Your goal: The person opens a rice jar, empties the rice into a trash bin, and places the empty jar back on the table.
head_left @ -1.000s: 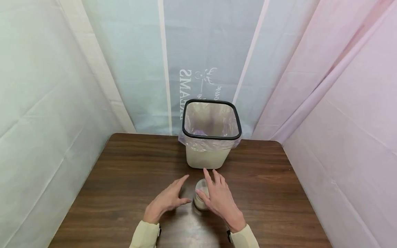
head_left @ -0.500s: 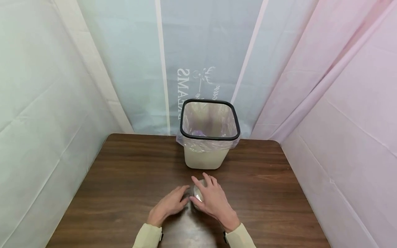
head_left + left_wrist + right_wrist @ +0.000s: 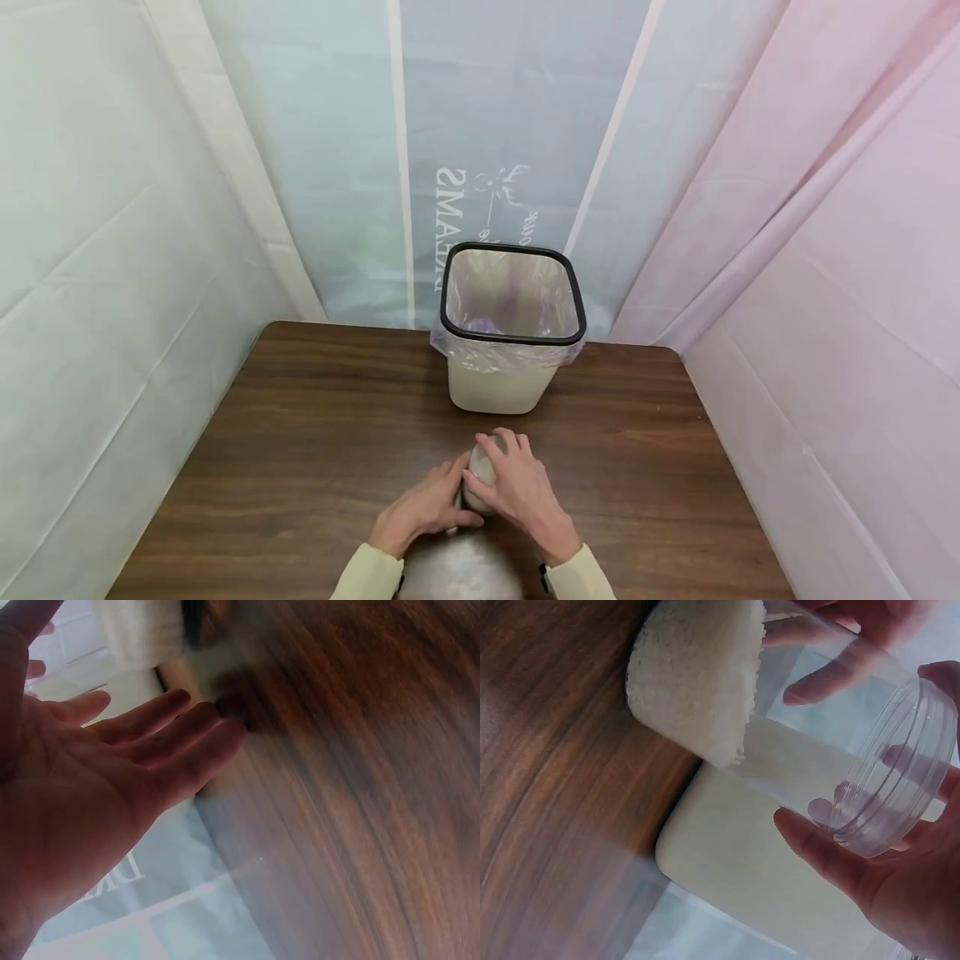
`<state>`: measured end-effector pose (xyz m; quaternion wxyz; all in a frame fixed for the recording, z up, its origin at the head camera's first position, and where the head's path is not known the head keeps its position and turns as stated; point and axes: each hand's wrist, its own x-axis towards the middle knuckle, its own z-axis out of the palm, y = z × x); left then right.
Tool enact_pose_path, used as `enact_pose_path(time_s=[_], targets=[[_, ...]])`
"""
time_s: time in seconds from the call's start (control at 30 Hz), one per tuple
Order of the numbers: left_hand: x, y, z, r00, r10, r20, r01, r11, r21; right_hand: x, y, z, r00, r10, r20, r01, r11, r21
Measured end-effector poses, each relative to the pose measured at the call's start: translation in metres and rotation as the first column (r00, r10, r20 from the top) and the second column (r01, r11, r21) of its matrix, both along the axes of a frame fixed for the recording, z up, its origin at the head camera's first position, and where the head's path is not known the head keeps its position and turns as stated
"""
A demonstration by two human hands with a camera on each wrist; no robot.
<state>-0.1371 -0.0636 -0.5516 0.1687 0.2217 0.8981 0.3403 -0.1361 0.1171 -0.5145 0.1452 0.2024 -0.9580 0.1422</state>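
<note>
A clear plastic jar point(image 3: 482, 469) stands on the table in front of the bin. In the right wrist view white rice point(image 3: 694, 682) fills its lower part, below a ribbed clear top point(image 3: 900, 761). From above, my right hand point(image 3: 525, 493) grips the jar by that top, with thumb and fingers spread around it. My left hand point(image 3: 427, 506) is at the jar's left side, its fingers point(image 3: 187, 754) fairly straight in the left wrist view. Those left fingers also show behind the jar's clear wall in the right wrist view.
A cream waste bin point(image 3: 495, 390) with a black rim and a thin plastic liner point(image 3: 491, 354) stands behind the jar. Dark wood table point(image 3: 315, 433) extends on both sides. Pale fabric curtains point(image 3: 510, 108) surround the table's back and sides.
My right hand has closed around the jar's top from a looser, spread pose. My left hand has moved right, up to the jar's side.
</note>
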Motion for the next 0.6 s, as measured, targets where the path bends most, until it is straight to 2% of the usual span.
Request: enact_pose_path(time_s=[0.23,0.6], targets=[[-0.003,0.006,-0.007,0.999,-0.001,-0.043,0.004,0.997,0.072,-0.002,0.004,0.01,1.0,-0.017,0.021,0.019,0.994,-0.104],[-0.006,0.014,-0.013,0.998,0.015,-0.058,-0.005,0.985,0.173,-0.007,0.009,0.019,0.999,-0.032,0.027,0.037,0.977,-0.209]])
